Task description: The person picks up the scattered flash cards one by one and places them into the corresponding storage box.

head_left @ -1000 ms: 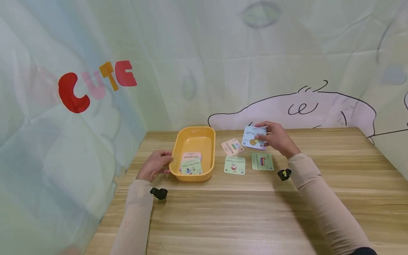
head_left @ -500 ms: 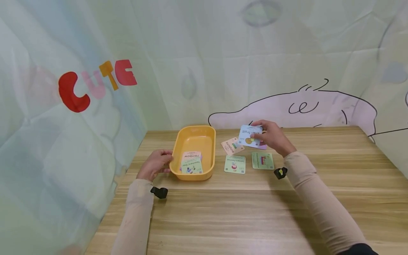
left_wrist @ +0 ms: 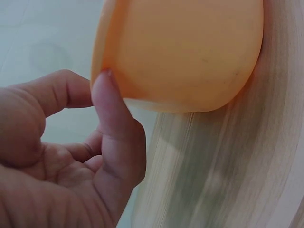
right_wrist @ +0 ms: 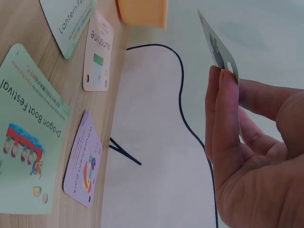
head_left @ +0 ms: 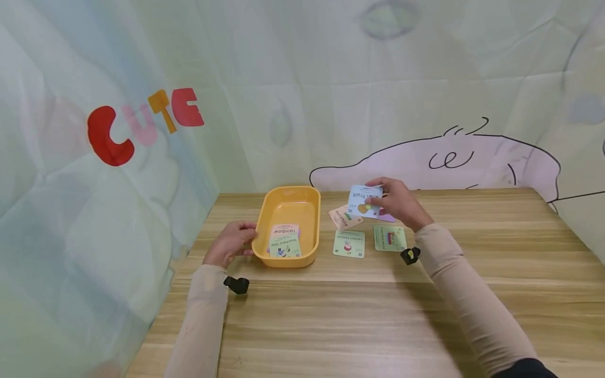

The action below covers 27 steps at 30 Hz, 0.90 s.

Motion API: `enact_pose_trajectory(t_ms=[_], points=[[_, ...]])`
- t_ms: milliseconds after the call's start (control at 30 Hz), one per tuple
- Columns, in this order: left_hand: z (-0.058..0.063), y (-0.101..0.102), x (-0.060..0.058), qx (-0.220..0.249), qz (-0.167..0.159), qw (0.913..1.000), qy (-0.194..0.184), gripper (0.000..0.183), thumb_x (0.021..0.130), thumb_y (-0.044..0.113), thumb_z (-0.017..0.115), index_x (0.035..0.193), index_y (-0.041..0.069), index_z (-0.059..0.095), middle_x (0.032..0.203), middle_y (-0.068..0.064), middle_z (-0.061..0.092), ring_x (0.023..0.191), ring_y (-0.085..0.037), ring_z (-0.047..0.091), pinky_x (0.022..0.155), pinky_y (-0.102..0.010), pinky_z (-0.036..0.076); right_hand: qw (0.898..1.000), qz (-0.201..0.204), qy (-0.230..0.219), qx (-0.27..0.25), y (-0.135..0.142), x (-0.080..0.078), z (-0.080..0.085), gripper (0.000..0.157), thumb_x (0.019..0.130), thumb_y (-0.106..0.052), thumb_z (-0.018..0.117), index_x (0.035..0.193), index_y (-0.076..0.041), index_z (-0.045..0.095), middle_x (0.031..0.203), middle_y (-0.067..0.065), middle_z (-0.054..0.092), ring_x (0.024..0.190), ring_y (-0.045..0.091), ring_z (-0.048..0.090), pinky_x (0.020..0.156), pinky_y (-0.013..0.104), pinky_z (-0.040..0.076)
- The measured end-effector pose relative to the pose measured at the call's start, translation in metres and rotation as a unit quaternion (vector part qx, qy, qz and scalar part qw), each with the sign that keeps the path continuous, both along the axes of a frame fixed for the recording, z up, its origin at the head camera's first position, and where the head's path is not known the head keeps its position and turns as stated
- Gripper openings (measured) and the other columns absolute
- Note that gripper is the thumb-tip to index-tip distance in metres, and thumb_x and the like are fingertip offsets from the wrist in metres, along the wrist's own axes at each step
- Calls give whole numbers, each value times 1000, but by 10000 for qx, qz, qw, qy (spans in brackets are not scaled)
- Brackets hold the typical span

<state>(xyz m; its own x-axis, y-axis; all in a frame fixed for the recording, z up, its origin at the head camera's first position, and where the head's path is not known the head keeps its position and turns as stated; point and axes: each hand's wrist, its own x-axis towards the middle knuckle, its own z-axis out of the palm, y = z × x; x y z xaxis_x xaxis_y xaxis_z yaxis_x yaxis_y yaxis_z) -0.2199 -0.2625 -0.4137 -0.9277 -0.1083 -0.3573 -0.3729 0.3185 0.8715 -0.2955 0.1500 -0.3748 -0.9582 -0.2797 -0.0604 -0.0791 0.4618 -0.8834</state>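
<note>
My right hand [head_left: 399, 203] pinches a pale blue "kiwi fruit" card [head_left: 359, 198] between thumb and fingers, raised above the table. In the right wrist view that card [right_wrist: 216, 45] shows nearly edge-on. Below it lie a purple "amusement park" card [right_wrist: 84, 164], a peach "sunshine" card [head_left: 341, 218], a green "Lantern Festival" card [head_left: 348, 244] and a green "Dragon Boat Festival" card [head_left: 390, 239]. My left hand [head_left: 231, 244] pinches the near left rim of a yellow tray [head_left: 288, 263]. Inside the tray, a "Teachers' Day" card [head_left: 285, 245] overlaps a pink "rainbow" card [head_left: 285, 230].
The wood-grain table [head_left: 321, 320] reaches back to a printed cloth backdrop [head_left: 264, 94], with another cloth side close on the left. Black wrist cameras sit under both wrists.
My right hand has carried the kiwi fruit card left and slightly up, off the purple card and over toward the sunshine card. The left hand and tray stay in place.
</note>
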Motion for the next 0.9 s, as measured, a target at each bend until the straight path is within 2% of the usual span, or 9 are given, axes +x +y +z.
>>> enact_pose_trajectory(t_ms=[367,900], points=[[0,1,2,-3,10,10000,6,37,103,15,56,136,0,52,122,-15,57,92,-22,60,74,-33,61,9995,123,-69,-267,-14,1,-1,45,97,-8,68,141,-9,55,128,20,58,104,33,65,77,35,62],[1,1,3,-8,32,10000,-7,37,104,16,56,137,0,52,120,-14,56,92,-22,59,72,-31,61,9995,231,28,-203,-34,3,4,47,95,-8,71,140,-13,57,126,17,61,99,30,65,74,34,61]])
